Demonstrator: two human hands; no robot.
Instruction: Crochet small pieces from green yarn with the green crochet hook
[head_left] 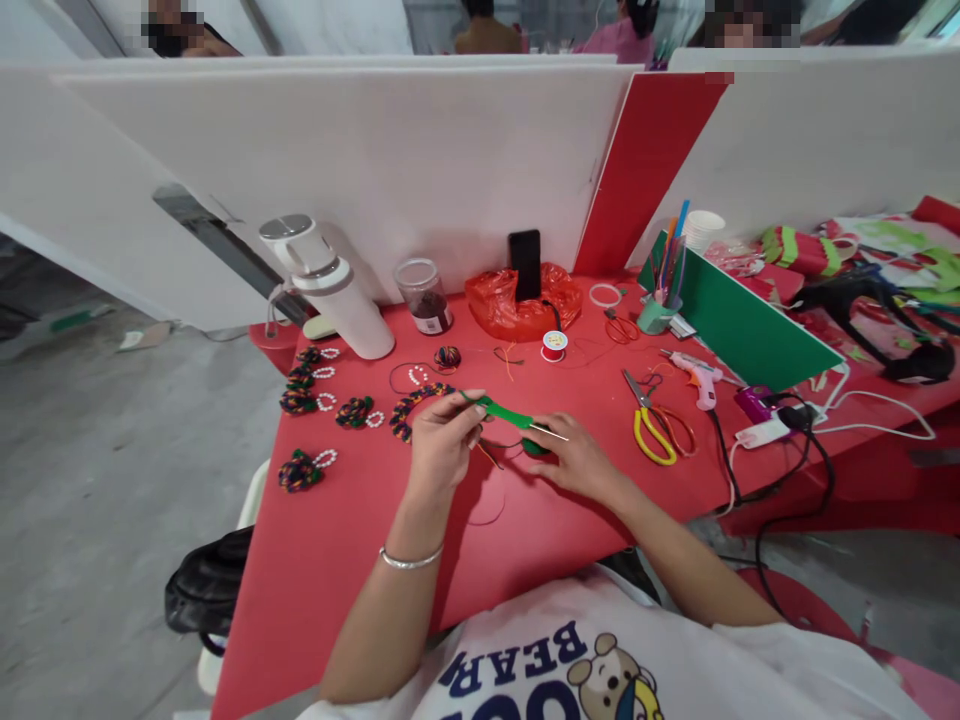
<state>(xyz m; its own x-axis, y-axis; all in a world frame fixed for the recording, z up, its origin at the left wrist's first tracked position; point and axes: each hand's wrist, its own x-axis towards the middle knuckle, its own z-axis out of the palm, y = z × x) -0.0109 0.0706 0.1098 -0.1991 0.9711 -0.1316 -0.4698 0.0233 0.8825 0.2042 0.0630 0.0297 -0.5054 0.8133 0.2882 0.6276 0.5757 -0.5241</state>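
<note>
Where both hands are brought together above the red table (322, 580), a green strip (508, 413) is held stretched between them. Its left end is pinched by thumb and fingers of the left hand (444, 430), while its right end is gripped by the right hand (574, 458), along with a thin, pale rod (553, 431); whether a needle or a hook is meant by that shape cannot fairly be told at this size. Room for movement is given by the red surface between the forearms, where only a fine thread (491, 522) is seen. The near edge is bordered by the person's body, the far side by white panels (375, 160), and the right by scissors (654, 438) and a pink glue gun (701, 380).

Narrow and bright green, the strip is sloped slightly down to the right; more green is partly hidden under the right fingers. Just left of the left hand, a multicoloured braid (403, 408) is laid in a curve. Farther off, print on the red spool (553, 352) and the label of the clear jar (424, 297) are too small to be read. "BEAR" can be read on the white shirt (712, 660).
</note>
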